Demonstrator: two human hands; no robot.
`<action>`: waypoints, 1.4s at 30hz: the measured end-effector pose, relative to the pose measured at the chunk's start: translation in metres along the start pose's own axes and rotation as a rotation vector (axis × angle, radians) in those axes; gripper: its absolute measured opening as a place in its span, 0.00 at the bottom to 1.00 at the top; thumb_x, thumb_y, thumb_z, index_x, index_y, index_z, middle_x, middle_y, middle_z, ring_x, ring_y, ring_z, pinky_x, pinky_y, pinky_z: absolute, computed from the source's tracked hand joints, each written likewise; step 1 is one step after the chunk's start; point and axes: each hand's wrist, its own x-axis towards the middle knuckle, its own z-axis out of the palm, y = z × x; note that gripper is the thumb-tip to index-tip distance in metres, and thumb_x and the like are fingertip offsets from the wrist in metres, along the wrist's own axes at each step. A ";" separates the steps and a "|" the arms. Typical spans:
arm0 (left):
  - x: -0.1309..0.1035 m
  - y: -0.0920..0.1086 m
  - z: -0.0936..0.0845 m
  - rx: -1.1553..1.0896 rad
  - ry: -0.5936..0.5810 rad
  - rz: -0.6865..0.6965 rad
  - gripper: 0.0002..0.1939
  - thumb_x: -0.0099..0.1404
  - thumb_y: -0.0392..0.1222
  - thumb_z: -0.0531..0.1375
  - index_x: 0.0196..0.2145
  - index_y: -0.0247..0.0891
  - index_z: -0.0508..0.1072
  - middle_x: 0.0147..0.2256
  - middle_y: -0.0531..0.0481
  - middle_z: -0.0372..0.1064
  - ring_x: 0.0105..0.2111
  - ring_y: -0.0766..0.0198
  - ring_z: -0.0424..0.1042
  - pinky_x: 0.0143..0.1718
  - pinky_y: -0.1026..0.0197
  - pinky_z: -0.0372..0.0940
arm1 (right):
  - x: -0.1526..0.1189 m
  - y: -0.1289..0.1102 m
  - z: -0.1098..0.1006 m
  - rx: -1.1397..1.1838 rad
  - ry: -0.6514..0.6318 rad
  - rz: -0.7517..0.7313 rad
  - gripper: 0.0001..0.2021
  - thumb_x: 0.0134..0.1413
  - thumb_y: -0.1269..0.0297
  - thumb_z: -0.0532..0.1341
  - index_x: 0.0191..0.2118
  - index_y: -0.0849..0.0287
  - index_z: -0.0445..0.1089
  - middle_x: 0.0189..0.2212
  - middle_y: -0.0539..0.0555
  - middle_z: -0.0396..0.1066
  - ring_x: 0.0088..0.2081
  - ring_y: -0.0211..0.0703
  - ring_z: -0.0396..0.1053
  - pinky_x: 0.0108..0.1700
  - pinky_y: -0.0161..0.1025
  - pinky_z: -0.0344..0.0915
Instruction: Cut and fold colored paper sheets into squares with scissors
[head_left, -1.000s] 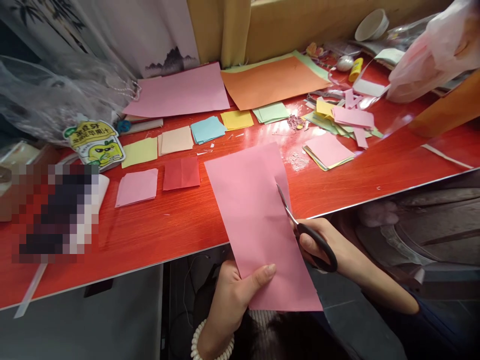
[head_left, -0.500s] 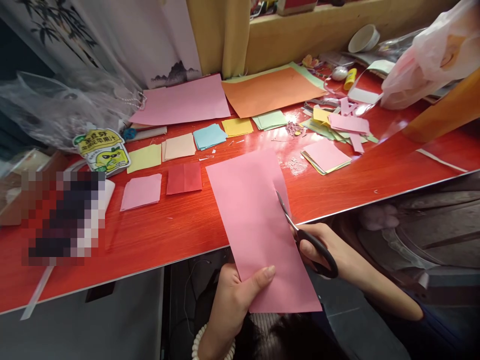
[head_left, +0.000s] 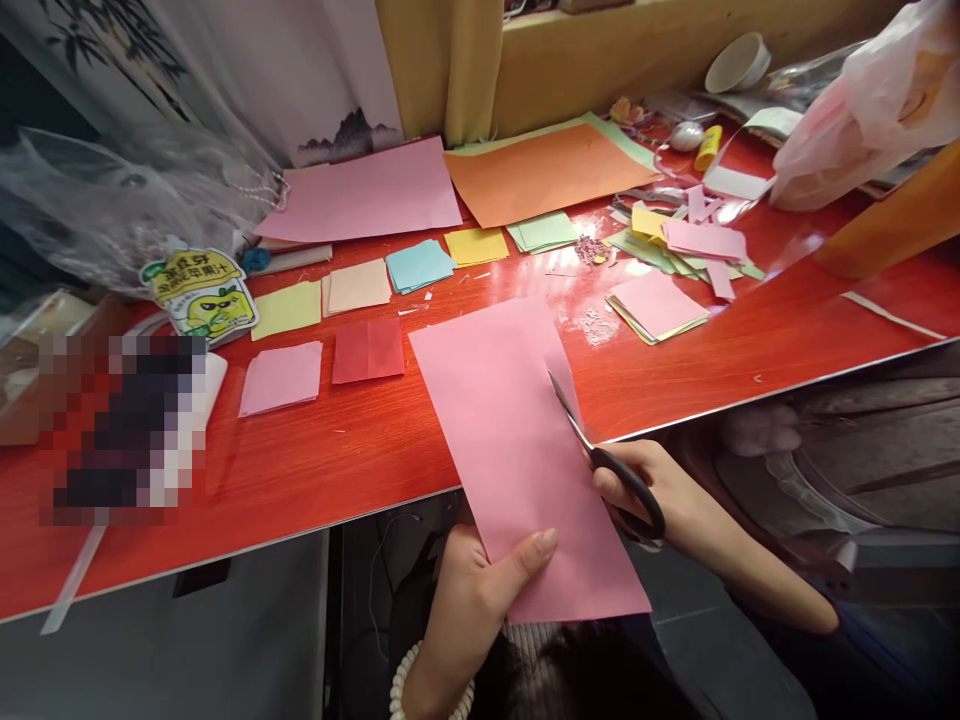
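A pink sheet of paper (head_left: 502, 430) is held up in front of the table's near edge. My left hand (head_left: 480, 590) grips its lower left side, thumb on top and the other fingers hidden underneath. My right hand (head_left: 660, 490) is closed around the black handles of a pair of scissors (head_left: 622, 480) at the sheet's right side. One blade lies over the paper, pointing up and left; the other is hidden beneath. On the table behind are a pink square stack (head_left: 282, 378), a red square (head_left: 367, 350) and a mixed stack with pink on top (head_left: 660, 304).
Stacks of coloured squares, such as the blue one (head_left: 420, 266), line the red table (head_left: 337, 460). Large pink (head_left: 367, 195) and orange sheets (head_left: 555, 175) lie behind them. Paper offcuts (head_left: 697, 240) and a plastic bag (head_left: 862, 110) are at the right; a yellow pouch (head_left: 206, 295) is left.
The scissors and my right hand have shifted slightly up and left along the sheet. The sheet's lower end has swung a little to the right, my left hand still on it.
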 end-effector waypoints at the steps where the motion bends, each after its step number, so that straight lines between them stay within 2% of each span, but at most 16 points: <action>1: 0.000 0.000 0.000 -0.003 0.001 -0.001 0.14 0.56 0.46 0.65 0.33 0.30 0.78 0.34 0.40 0.77 0.35 0.52 0.75 0.37 0.56 0.69 | 0.000 0.000 0.001 0.003 0.005 0.000 0.28 0.47 0.38 0.59 0.20 0.57 0.49 0.18 0.44 0.44 0.20 0.31 0.41 0.21 0.34 0.39; 11: 0.001 -0.003 0.001 -0.002 -0.004 0.034 0.14 0.57 0.45 0.64 0.37 0.31 0.78 0.37 0.40 0.77 0.37 0.53 0.75 0.39 0.56 0.69 | 0.002 0.002 0.006 0.041 0.037 0.032 0.27 0.46 0.40 0.61 0.20 0.58 0.50 0.21 0.45 0.44 0.24 0.33 0.43 0.25 0.35 0.42; 15: 0.000 -0.005 0.002 -0.007 -0.005 0.035 0.13 0.57 0.45 0.64 0.35 0.31 0.78 0.35 0.41 0.77 0.35 0.55 0.75 0.38 0.56 0.69 | 0.003 0.002 0.005 0.024 0.033 0.044 0.27 0.47 0.40 0.60 0.20 0.57 0.50 0.21 0.46 0.45 0.24 0.34 0.45 0.25 0.35 0.43; 22: 0.001 -0.006 0.002 0.001 0.013 0.051 0.13 0.57 0.44 0.64 0.36 0.31 0.77 0.35 0.41 0.77 0.36 0.54 0.75 0.39 0.57 0.69 | 0.003 0.003 0.007 0.043 0.053 0.026 0.27 0.47 0.40 0.60 0.20 0.57 0.50 0.20 0.45 0.44 0.23 0.33 0.42 0.23 0.34 0.40; 29: 0.001 -0.008 0.002 0.018 -0.011 0.029 0.12 0.58 0.45 0.64 0.32 0.31 0.77 0.32 0.43 0.77 0.31 0.58 0.75 0.32 0.60 0.69 | 0.005 0.003 0.006 0.015 0.047 0.031 0.27 0.47 0.39 0.59 0.20 0.57 0.50 0.20 0.45 0.44 0.23 0.33 0.43 0.24 0.34 0.41; 33: 0.001 -0.006 0.000 0.022 -0.028 0.021 0.13 0.58 0.45 0.64 0.35 0.30 0.77 0.34 0.42 0.77 0.34 0.55 0.75 0.36 0.58 0.69 | 0.005 0.001 0.007 0.002 0.054 0.036 0.28 0.47 0.39 0.59 0.19 0.57 0.48 0.19 0.45 0.42 0.23 0.33 0.41 0.23 0.34 0.40; 37: 0.000 -0.006 0.000 0.031 -0.047 0.013 0.13 0.59 0.45 0.63 0.37 0.31 0.77 0.36 0.41 0.77 0.36 0.55 0.75 0.39 0.57 0.69 | 0.005 0.001 0.007 0.024 0.039 0.045 0.28 0.46 0.38 0.59 0.20 0.57 0.49 0.20 0.45 0.44 0.23 0.33 0.43 0.23 0.34 0.41; 39: -0.001 -0.006 0.000 0.036 -0.058 0.000 0.13 0.59 0.45 0.63 0.36 0.32 0.78 0.35 0.42 0.77 0.36 0.56 0.75 0.38 0.59 0.69 | 0.006 0.002 0.007 0.017 0.036 0.040 0.27 0.47 0.38 0.59 0.20 0.57 0.50 0.20 0.45 0.44 0.23 0.33 0.44 0.23 0.34 0.41; 42: -0.001 -0.008 0.001 0.021 -0.044 -0.013 0.13 0.58 0.46 0.64 0.34 0.32 0.78 0.31 0.43 0.77 0.29 0.59 0.74 0.29 0.61 0.68 | 0.006 0.003 0.006 -0.008 0.040 0.032 0.27 0.48 0.38 0.58 0.20 0.57 0.50 0.20 0.45 0.44 0.23 0.34 0.43 0.23 0.34 0.41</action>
